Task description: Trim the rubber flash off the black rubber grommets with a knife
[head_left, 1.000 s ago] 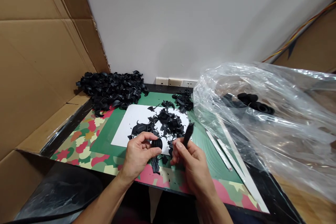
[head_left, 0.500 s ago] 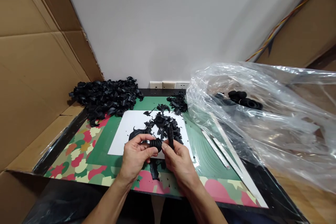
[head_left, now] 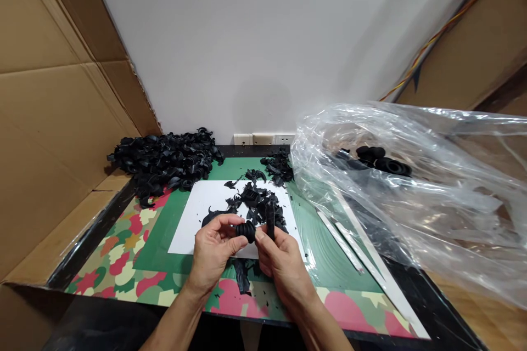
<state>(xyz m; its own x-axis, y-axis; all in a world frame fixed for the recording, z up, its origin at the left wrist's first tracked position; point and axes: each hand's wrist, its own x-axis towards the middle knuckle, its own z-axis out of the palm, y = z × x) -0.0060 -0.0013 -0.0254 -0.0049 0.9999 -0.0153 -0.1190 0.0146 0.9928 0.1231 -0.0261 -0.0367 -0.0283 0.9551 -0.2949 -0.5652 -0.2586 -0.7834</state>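
My left hand (head_left: 216, 247) pinches a ribbed black rubber piece (head_left: 246, 230) between thumb and fingers, above the near edge of a white sheet (head_left: 185, 222). Close on its right, my right hand (head_left: 280, 255) is closed around a dark, upright, narrow object (head_left: 270, 219); whether this is a tool or a strip is unclear. The right thumb tip is at the ribbed piece's right side. Behind the hands, black scraps (head_left: 257, 197) are scattered over the sheet. Another black scrap (head_left: 242, 277) lies below the hands on the patterned mat.
A large heap of black scraps (head_left: 164, 159) sits at the back left, beside a cardboard wall (head_left: 61, 104). On the right, a clear plastic bag (head_left: 432, 197) holds several black round parts (head_left: 387, 163). White strips (head_left: 341, 241) lie on the green mat (head_left: 156, 247).
The camera view has tilted slightly, so the table appears lower. The ribbed piece has turned a little in my left hand. Both hands keep their hold.
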